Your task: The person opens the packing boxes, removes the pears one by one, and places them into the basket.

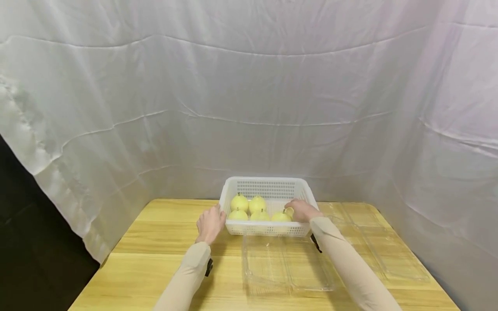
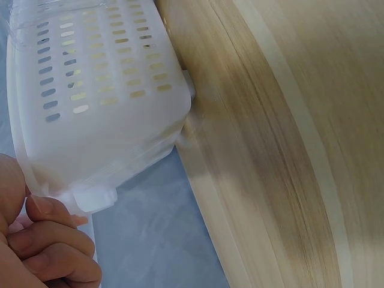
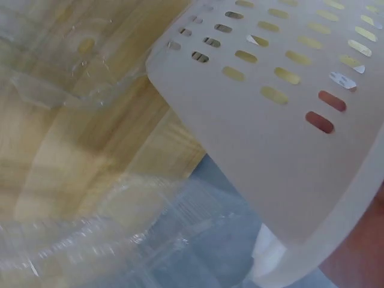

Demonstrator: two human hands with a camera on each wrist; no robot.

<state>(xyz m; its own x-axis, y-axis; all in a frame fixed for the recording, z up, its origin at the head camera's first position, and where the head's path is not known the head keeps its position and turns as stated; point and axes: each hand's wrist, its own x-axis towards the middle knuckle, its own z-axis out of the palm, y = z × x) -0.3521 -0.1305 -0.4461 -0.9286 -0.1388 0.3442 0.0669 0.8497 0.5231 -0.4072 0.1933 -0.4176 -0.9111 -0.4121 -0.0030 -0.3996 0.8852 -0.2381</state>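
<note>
A white slotted plastic basket [image 1: 268,230] stands on the table and holds several round yellow pears [image 1: 239,202] with stems. At the basket's left side, my left hand [image 1: 210,223] pinches the rim, its thumb and curled fingers [image 2: 57,234] showing in the left wrist view. My right hand [image 1: 304,211] reaches over the right rim into the basket, its fingers round a pear [image 1: 289,211] at the front right. In the right wrist view the basket wall [image 3: 252,138] hides most of that hand, and only a patch of skin shows past the rim.
A clear plastic clamshell box [image 1: 268,263] lies on the wooden table [image 1: 163,250] in front of the basket. More clear boxes [image 1: 389,246] lie along the right side. A pale grey curtain [image 1: 268,95] hangs behind the table and on both sides.
</note>
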